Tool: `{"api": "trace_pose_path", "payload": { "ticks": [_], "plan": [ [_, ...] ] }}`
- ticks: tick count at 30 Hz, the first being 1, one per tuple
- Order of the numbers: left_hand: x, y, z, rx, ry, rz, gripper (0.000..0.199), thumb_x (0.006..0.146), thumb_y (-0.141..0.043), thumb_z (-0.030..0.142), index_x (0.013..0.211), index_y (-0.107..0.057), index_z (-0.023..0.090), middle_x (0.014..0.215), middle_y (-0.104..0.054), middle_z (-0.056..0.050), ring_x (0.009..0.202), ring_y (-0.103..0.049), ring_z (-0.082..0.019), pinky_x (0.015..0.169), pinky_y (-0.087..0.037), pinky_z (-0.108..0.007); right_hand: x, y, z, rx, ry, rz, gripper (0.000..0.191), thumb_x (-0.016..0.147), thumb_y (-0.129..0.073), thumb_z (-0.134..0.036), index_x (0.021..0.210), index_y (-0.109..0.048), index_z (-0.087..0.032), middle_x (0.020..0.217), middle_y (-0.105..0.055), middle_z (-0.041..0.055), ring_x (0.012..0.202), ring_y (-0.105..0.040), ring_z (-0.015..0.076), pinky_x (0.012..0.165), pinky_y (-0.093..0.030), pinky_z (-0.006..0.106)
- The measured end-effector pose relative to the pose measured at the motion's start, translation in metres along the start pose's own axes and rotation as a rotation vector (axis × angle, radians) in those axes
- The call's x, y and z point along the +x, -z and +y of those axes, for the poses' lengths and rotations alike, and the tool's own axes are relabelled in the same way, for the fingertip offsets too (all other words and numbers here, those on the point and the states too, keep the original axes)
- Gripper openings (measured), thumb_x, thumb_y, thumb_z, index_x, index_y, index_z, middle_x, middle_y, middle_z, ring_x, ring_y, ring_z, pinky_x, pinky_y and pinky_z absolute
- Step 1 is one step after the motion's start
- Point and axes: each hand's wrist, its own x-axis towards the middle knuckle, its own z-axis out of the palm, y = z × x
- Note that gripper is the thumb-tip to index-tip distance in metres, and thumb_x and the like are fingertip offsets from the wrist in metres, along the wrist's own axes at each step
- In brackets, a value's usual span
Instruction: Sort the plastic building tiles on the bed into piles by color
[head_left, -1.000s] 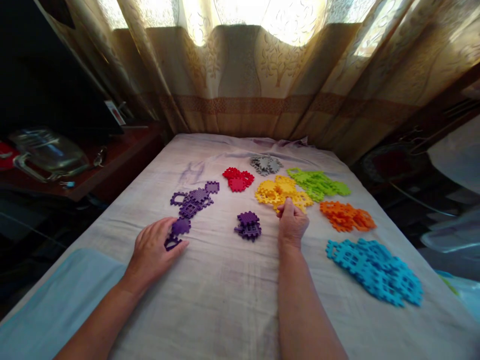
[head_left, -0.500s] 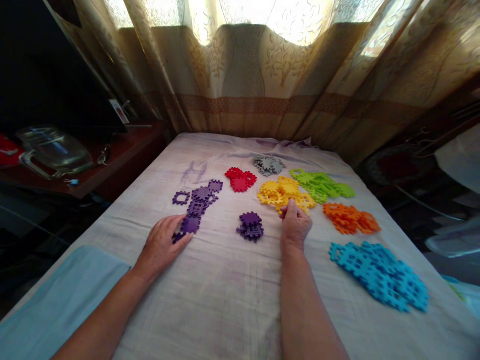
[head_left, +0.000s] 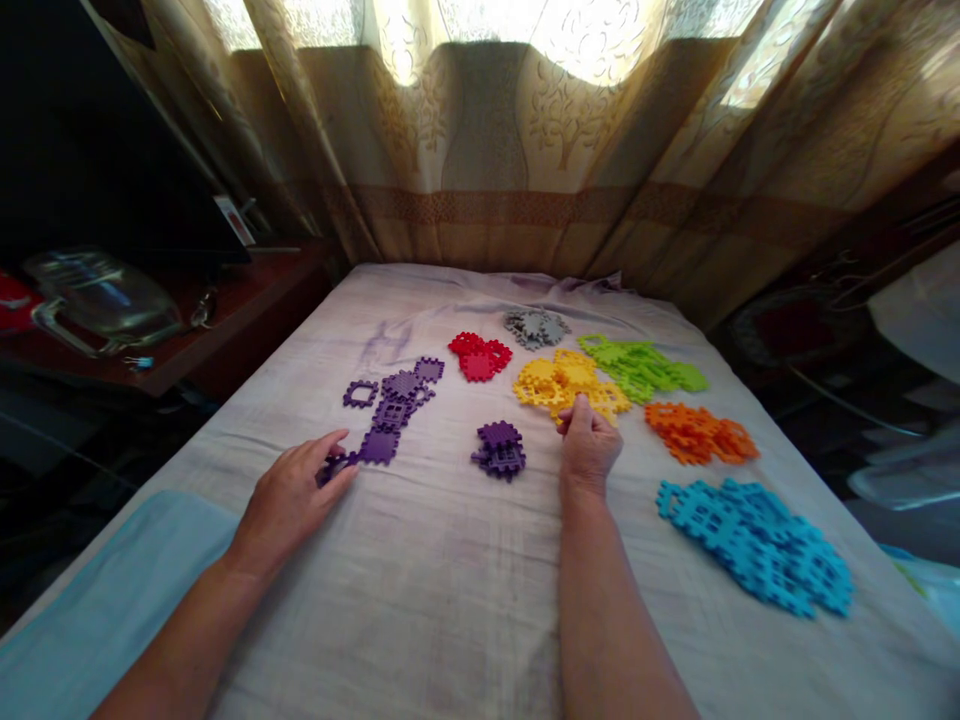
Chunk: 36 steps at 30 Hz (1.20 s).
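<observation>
My left hand (head_left: 300,492) rests on the sheet at the left, its fingers curved around a dark purple piece (head_left: 339,464) at the near end of a group of purple pieces (head_left: 380,446). My right hand (head_left: 589,440) is closed in front of the yellow pieces (head_left: 559,380); anything inside its fingers is hidden. Between the hands lies a small stack of purple pieces (head_left: 500,448). Red pieces (head_left: 478,360) and grey pieces (head_left: 535,328) lie farther back. Green (head_left: 645,368), orange (head_left: 701,434) and blue pieces (head_left: 757,545) form heaps on the right.
A pale sheet (head_left: 420,600) covers the surface. A light blue cloth (head_left: 127,580) lies at the near left. At the left, a glass jug (head_left: 105,300) stands on a dark red table (head_left: 262,290). A patterned curtain (head_left: 487,150) hangs behind.
My left hand has moved left, away from the larger purple piece, with the dark purple piece at its fingers. My right hand has hardly moved.
</observation>
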Motion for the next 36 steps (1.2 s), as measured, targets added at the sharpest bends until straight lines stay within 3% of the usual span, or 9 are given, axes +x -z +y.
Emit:
{"api": "trace_pose_path", "payload": {
  "ticks": [5,10,15,22,27,32,36],
  "plan": [
    [0.008,-0.016,0.049,-0.161,-0.251,0.079,0.04,0.091,-0.055,0.044,0.124,-0.059,0.022,0.105,-0.072,-0.006,0.098,-0.067,-0.022,0.092,-0.052,-0.037,0.001,0.0,0.002,0.0,0.001,0.004,0.053,0.083,-0.05,-0.063,0.053,-0.061,-0.02,0.041,-0.052,-0.0018,0.044,-0.049,0.0139,0.054,-0.041,0.028],
    [0.01,-0.047,0.114,-0.289,-0.484,-0.013,0.036,0.091,-0.06,0.031,0.126,-0.058,0.022,0.108,-0.071,-0.008,0.1,-0.066,-0.021,0.091,-0.053,-0.036,0.001,0.0,0.002,-0.007,0.009,0.002,0.056,0.084,-0.048,-0.065,0.053,-0.06,-0.02,0.041,-0.052,-0.0018,0.044,-0.049,0.0136,0.055,-0.041,0.028],
    [0.013,-0.067,0.138,-0.335,-0.536,-0.021,0.041,0.09,-0.062,0.029,0.129,-0.056,0.02,0.112,-0.069,-0.01,0.105,-0.063,-0.023,0.094,-0.053,-0.039,0.001,0.0,0.0,0.018,0.004,0.001,0.056,0.083,-0.048,-0.066,0.053,-0.06,-0.02,0.042,-0.051,-0.0022,0.045,-0.048,0.0133,0.055,-0.041,0.028],
    [0.013,-0.071,0.129,-0.333,-0.512,0.003,0.045,0.088,-0.064,0.031,0.131,-0.055,0.023,0.116,-0.066,-0.01,0.111,-0.06,-0.024,0.097,-0.051,-0.043,0.002,-0.001,0.002,0.009,0.0,-0.002,0.056,0.084,-0.048,-0.066,0.053,-0.06,-0.02,0.042,-0.051,-0.0022,0.045,-0.048,0.0132,0.056,-0.042,0.028],
    [0.01,-0.058,0.095,-0.264,-0.459,0.085,0.028,0.092,-0.057,0.03,0.119,-0.061,0.023,0.109,-0.068,-0.008,0.104,-0.062,-0.022,0.095,-0.051,-0.039,0.001,-0.001,0.002,0.02,0.004,-0.002,0.056,0.083,-0.048,-0.066,0.053,-0.059,-0.02,0.041,-0.05,-0.0027,0.045,-0.048,0.0132,0.054,-0.041,0.027],
    [0.014,-0.041,0.047,0.026,-0.156,0.168,0.043,0.089,-0.057,0.043,0.125,-0.056,0.02,0.123,-0.062,-0.013,0.117,-0.056,-0.03,0.103,-0.044,-0.046,0.001,-0.001,0.002,0.028,-0.004,0.0,0.054,0.083,-0.049,-0.064,0.053,-0.059,-0.02,0.042,-0.05,-0.0028,0.045,-0.048,0.0132,0.054,-0.041,0.027],
    [0.016,-0.035,0.03,0.191,0.058,0.081,0.061,0.086,-0.057,0.052,0.135,-0.049,0.017,0.128,-0.06,-0.016,0.119,-0.054,-0.035,0.101,-0.043,-0.049,0.001,0.0,0.002,0.029,-0.009,0.002,0.053,0.083,-0.05,-0.063,0.053,-0.06,-0.02,0.042,-0.051,-0.0024,0.044,-0.048,0.0134,0.054,-0.041,0.028]
  ]
}}
